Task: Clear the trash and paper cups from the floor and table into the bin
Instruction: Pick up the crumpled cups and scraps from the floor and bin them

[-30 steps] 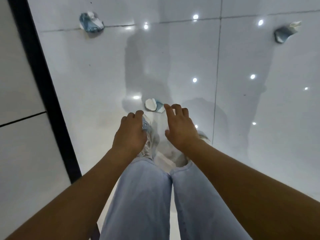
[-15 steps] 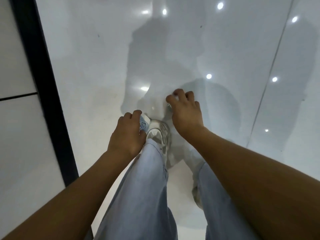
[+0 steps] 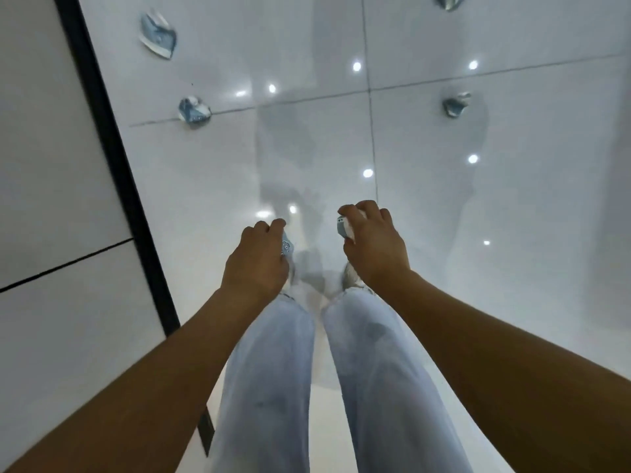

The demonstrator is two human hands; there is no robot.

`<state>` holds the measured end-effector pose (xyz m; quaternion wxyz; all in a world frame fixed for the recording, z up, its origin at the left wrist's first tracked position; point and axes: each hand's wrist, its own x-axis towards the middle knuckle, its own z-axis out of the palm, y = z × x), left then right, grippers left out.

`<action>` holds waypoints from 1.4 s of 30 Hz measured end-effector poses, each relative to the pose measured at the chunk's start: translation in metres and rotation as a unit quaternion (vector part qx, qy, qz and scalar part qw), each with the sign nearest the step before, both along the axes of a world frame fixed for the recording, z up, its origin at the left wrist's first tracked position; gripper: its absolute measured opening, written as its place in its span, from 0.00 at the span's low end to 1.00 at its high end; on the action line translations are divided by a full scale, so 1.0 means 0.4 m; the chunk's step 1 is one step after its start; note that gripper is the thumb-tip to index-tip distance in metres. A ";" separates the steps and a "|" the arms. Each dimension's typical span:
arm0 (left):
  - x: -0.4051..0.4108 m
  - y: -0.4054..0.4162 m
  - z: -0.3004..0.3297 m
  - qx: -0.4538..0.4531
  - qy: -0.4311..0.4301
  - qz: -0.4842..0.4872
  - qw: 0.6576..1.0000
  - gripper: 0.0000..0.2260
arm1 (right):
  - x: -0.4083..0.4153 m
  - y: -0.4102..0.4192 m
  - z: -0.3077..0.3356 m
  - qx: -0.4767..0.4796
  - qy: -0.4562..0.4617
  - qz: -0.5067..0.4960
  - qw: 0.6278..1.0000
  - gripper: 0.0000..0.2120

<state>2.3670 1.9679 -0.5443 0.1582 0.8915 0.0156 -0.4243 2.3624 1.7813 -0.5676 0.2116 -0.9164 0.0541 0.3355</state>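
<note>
L hand point(image 3: 256, 262): curled round a crushed blue-white paper cup point(image 3: 287, 246), above the shoes.
R hand point(image 3: 374, 240): gripped a second crumpled blue-white cup point(image 3: 344, 228).
Glossy white tile floor point(image 3: 478, 233): 4 more crushed cups lay at 11 o'clock point(image 3: 157, 35), 10 point(image 3: 194, 109), 1 point(image 3: 457, 104) & 12 point(image 3: 449, 1), well apart.

Glossy white tiled floor point(image 3: 512, 233) carries four crushed paper cups point(image 3: 194, 109), well apart.
</note>
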 end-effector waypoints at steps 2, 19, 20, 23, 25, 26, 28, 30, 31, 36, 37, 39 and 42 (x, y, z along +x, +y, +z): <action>0.038 -0.037 0.149 -0.007 -0.020 -0.047 0.999 0.22 | 0.002 -0.034 0.162 -0.001 -0.004 -0.034 0.999 0.23; 0.095 -0.185 0.922 -0.097 -0.128 -0.413 0.896 0.22 | -0.295 0.011 0.950 -0.005 -0.092 -0.450 0.888 0.22; 0.071 -0.195 0.945 -0.100 -0.125 -0.432 0.887 0.22 | -0.338 0.018 0.970 -0.007 -0.091 -0.475 0.875 0.21; -0.018 -0.238 0.994 -0.110 -0.115 -0.496 0.854 0.23 | -0.473 0.030 1.019 -0.013 -0.092 -0.541 0.836 0.21; -0.092 -0.276 1.018 -0.120 -0.108 -0.542 0.825 0.23 | -0.568 0.034 1.046 -0.018 -0.092 -0.582 0.808 0.20; -0.134 -0.296 1.028 -0.125 -0.105 -0.563 0.810 0.23 | -0.618 0.037 1.058 -0.022 -0.091 -0.603 0.792 0.21; -0.228 -0.337 1.048 -0.138 -0.099 -0.605 0.778 0.23 | -0.722 0.044 1.077 -0.032 -0.091 -0.650 0.754 0.21; -0.331 -0.373 1.065 -0.148 -0.097 -0.645 0.743 0.23 | -0.830 0.057 1.090 -0.039 -0.093 -0.689 0.717 0.21; -0.388 -0.389 1.072 -0.152 -0.097 -0.664 0.726 0.23 | -0.887 0.066 1.095 -0.041 -0.095 -0.706 0.700 0.21; -0.704 -0.437 1.097 -0.166 -0.088 -0.743 0.642 0.22 | -1.193 0.133 1.111 -0.054 -0.107 -0.786 0.607 0.21; -0.773 -0.440 1.101 -0.165 -0.083 -0.758 0.625 0.22 | -1.259 0.151 1.114 -0.054 -0.104 -0.800 0.589 0.22; -0.919 -0.442 1.104 -0.162 -0.074 -0.787 0.590 0.22 | -1.397 0.188 1.118 -0.056 -0.101 -0.827 0.551 0.22; -1.130 -0.439 1.113 -0.171 -0.061 -0.819 0.544 0.21 | -1.591 0.249 1.119 -0.064 -0.093 -0.862 0.495 0.22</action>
